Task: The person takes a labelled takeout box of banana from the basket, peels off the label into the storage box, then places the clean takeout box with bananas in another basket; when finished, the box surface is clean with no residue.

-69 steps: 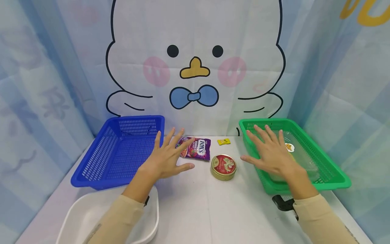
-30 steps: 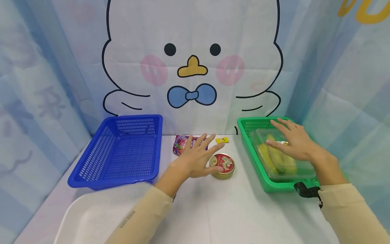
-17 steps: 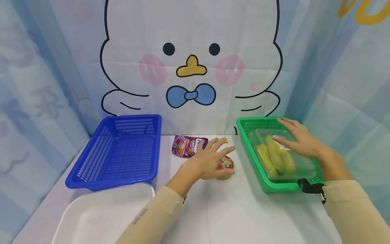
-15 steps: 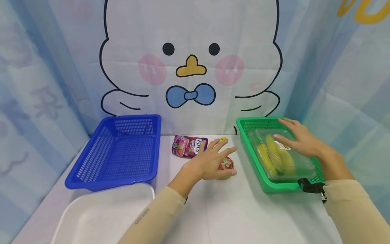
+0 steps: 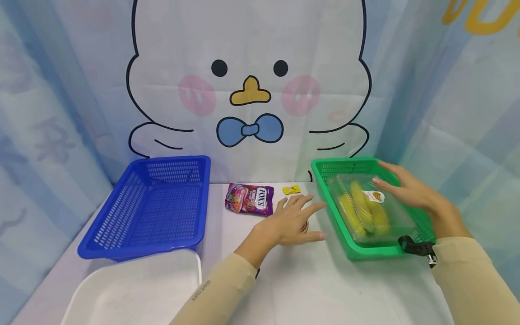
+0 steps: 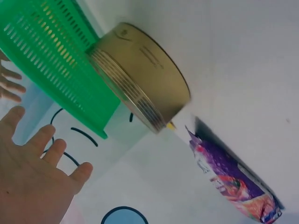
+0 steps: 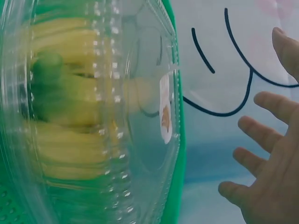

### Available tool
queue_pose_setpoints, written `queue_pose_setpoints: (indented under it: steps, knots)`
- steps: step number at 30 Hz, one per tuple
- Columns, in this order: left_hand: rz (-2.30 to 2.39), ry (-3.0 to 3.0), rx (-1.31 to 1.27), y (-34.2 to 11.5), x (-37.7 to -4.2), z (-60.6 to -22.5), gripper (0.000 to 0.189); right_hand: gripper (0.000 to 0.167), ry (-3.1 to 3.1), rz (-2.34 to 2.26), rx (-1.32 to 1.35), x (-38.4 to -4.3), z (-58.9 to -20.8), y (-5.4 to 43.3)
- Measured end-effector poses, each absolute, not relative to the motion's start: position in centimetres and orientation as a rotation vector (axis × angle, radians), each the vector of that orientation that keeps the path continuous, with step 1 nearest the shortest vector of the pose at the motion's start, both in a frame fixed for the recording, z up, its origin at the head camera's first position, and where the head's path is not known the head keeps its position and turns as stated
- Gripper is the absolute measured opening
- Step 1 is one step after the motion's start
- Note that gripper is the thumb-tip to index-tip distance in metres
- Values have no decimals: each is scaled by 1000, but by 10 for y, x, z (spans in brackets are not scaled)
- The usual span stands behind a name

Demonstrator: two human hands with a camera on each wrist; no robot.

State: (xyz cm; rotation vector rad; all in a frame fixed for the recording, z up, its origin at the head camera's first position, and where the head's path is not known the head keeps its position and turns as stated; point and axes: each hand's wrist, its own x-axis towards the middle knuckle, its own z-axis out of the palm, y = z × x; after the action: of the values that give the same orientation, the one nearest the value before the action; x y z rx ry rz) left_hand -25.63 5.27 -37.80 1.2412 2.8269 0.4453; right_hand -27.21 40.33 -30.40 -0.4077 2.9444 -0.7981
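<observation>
With fingers spread, my left hand [image 5: 290, 223] hovers over a round gold tin [image 6: 142, 74] with a red lid, hiding most of it in the head view. In the left wrist view the tin stands apart from the fingers. My right hand [image 5: 414, 192], also with straight fingers, is above the right side of a clear plastic box [image 5: 396, 221] holding bananas [image 5: 369, 212]. That box sits in the green basket [image 5: 373, 253], and a gap separates it from the fingers in the right wrist view. Neither hand holds anything.
Behind the left hand lie a purple Fox's candy bag [image 5: 248, 199] and a small yellow wrapped candy [image 5: 291, 190]. A blue basket [image 5: 170, 248] is at the left, with a white tub [image 5: 191, 280] in front of it. A printed curtain [image 5: 252, 167] closes off the back.
The left hand has gone right, from in front of the candy bag to over the tin. The right hand has shifted right above the box. Basket contents look unmoved.
</observation>
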Motion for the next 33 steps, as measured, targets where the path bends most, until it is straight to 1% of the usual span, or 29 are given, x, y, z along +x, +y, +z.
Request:
queue_pose_setpoints:
  steps: [4, 8, 14, 18, 25, 28, 33]
  knots:
    - [494, 2800, 1247, 62, -257, -377, 80, 78, 2911, -871, -361, -277, -313, 414]
    - [603, 2752, 1197, 67, -257, -380, 81, 78, 2862, -954, -322, -282, -322, 417]
    - [765, 2664, 1242, 83, -261, -383, 81, 77, 2816, -1096, -272, -282, -326, 432]
    - [786, 2645, 1247, 94, -262, -385, 80, 77, 2801, -1110, -252, -280, -330, 443]
    - [879, 2650, 1189, 101, -263, -390, 78, 80, 2747, -1111, -216, -281, -341, 445]
    - [897, 2639, 1198, 104, -264, -393, 73, 81, 2671, -1188, -206, -281, -346, 448]
    - [855, 2631, 1246, 107, -264, -395, 59, 81, 2555, -1290, -179, -276, -353, 454]
